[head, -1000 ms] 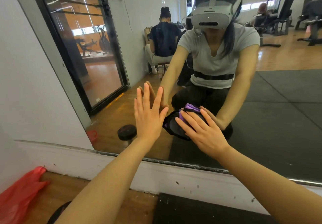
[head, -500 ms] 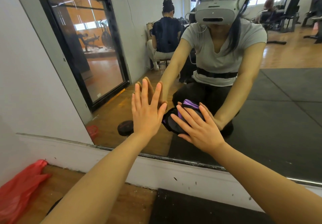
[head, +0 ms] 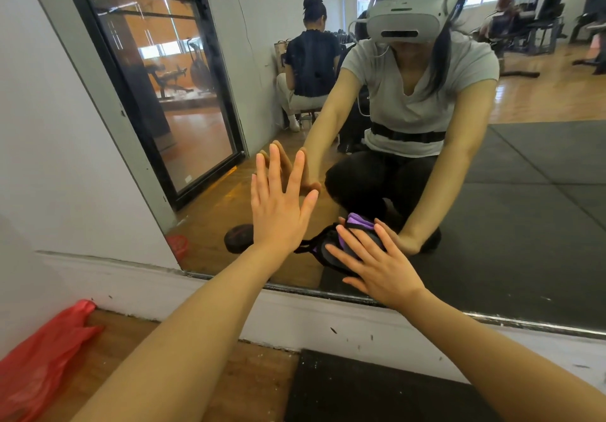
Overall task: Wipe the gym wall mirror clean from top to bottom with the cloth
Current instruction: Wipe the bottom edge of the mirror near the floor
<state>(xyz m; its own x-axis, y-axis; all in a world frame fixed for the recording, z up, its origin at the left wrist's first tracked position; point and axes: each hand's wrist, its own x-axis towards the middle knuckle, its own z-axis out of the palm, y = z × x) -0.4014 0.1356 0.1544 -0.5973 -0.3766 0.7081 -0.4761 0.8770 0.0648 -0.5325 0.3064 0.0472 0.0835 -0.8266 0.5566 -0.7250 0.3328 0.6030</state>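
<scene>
The wall mirror [head: 524, 218] fills most of the head view, its metal bottom edge just above a white base strip. My left hand [head: 278, 211] lies flat on the glass with fingers spread and holds nothing. My right hand [head: 377, 264] presses a bunched black and purple cloth [head: 331, 244] against the lowest part of the mirror, a little above the bottom edge. The fingers cover most of the cloth.
A red plastic bag [head: 42, 359] lies on the wooden floor at lower left. A black mat [head: 377, 392] sits below the mirror. The grey wall [head: 49, 142] borders the mirror's left side. The glass reflects a crouching person, a seated person, a round black weight [head: 239, 238] and gym machines.
My right hand and the cloth have slid slightly down the glass toward the bottom edge. My left hand stays flat at about the same spot.
</scene>
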